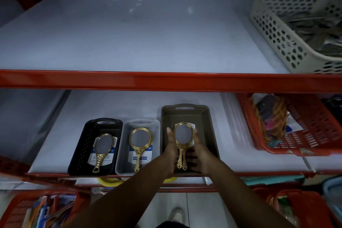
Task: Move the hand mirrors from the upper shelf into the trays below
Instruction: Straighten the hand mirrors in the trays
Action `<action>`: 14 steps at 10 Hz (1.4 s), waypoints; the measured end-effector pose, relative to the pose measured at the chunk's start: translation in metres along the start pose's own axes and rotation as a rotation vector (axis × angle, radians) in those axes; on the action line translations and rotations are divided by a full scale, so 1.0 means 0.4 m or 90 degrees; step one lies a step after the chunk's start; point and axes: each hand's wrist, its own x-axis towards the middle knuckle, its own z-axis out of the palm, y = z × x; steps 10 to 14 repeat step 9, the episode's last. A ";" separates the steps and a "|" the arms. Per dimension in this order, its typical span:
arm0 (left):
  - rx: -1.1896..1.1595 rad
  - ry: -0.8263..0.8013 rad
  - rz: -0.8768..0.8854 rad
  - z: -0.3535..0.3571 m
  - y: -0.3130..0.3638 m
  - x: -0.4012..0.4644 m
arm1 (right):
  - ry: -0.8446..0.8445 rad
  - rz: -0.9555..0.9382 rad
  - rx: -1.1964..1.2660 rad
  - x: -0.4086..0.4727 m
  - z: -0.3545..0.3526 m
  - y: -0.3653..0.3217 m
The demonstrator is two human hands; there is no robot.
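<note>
The hands [185, 151] cover the lower sides of the mirrors [182, 144] between them; two handles show, the exact count unclear. Right of the hands, the red basket [314, 135] and above it the cream basket [277, 29] are cut by the edge, contents blurred.

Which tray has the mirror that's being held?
The brown tray, rightmost of the three. Both hands, left and right, hold its gold mirror over it. Mirrors in the black tray and grey tray lie untouched.

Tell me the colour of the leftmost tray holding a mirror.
Black: the leftmost tray, seen in the head view, beside a light grey one.
</note>
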 end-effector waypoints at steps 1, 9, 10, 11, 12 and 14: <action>0.079 0.007 0.005 0.005 -0.006 -0.020 | -0.010 -0.003 0.027 -0.006 -0.002 0.001; 0.170 0.188 0.296 -0.011 -0.075 -0.005 | 0.233 -0.457 -0.271 -0.060 -0.018 0.048; 0.170 0.188 0.296 -0.011 -0.075 -0.005 | 0.233 -0.457 -0.271 -0.060 -0.018 0.048; 0.170 0.188 0.296 -0.011 -0.075 -0.005 | 0.233 -0.457 -0.271 -0.060 -0.018 0.048; 0.170 0.188 0.296 -0.011 -0.075 -0.005 | 0.233 -0.457 -0.271 -0.060 -0.018 0.048; 0.170 0.188 0.296 -0.011 -0.075 -0.005 | 0.233 -0.457 -0.271 -0.060 -0.018 0.048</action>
